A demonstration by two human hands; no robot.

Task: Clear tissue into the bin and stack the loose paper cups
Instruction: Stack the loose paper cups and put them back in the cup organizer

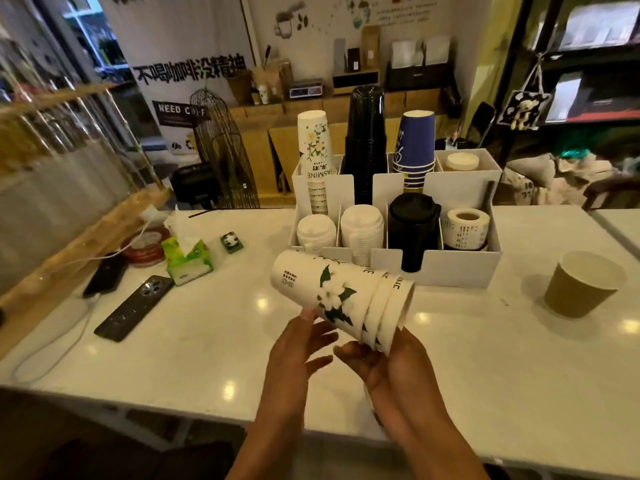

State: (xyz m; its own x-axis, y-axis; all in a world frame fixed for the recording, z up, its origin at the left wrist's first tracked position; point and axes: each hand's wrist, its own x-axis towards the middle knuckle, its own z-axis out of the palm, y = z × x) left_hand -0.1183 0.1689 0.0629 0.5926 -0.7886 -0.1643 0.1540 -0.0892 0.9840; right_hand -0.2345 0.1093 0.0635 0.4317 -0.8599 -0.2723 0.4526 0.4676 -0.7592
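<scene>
A nested stack of white jasmine-print paper cups lies on its side in the air above the white counter, bottoms toward the left. My right hand grips it from beneath near the rims. My left hand touches the stack's lower left side with its fingers spread. A single brown paper cup stands upright at the counter's right. A green tissue box with a tissue sticking out sits at the left. No bin is visible.
A white organizer behind the stack holds upside-down white, black and blue cup stacks, lids and a label roll. A remote, a phone with a cable, a red tape roll and a small panda trinket lie at the left.
</scene>
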